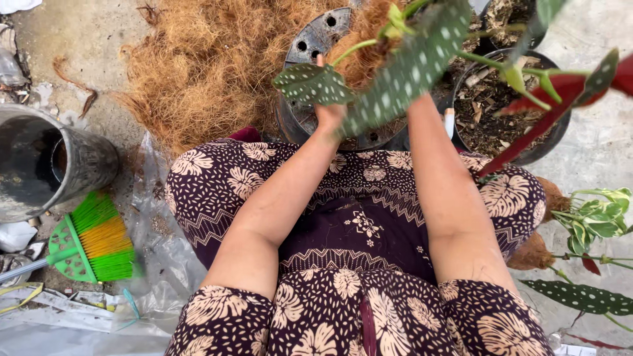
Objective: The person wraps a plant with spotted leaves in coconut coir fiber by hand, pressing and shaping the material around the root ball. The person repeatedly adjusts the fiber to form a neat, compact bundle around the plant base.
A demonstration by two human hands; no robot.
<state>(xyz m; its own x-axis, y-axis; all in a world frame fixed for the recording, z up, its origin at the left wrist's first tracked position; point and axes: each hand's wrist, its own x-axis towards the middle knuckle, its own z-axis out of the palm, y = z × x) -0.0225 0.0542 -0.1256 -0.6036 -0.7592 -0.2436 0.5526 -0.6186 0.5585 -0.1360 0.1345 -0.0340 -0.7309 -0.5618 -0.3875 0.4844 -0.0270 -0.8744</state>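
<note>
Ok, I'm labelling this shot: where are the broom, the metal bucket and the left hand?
broom (99, 240): head view, on its green and orange bristles.
metal bucket (92, 161): head view, on its outer wall.
left hand (328, 113): head view, on its back.

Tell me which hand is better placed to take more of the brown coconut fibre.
Probably the left hand: the brown coconut fibre heap lies on its side, while spotted green leaves hide the right hand.
</note>
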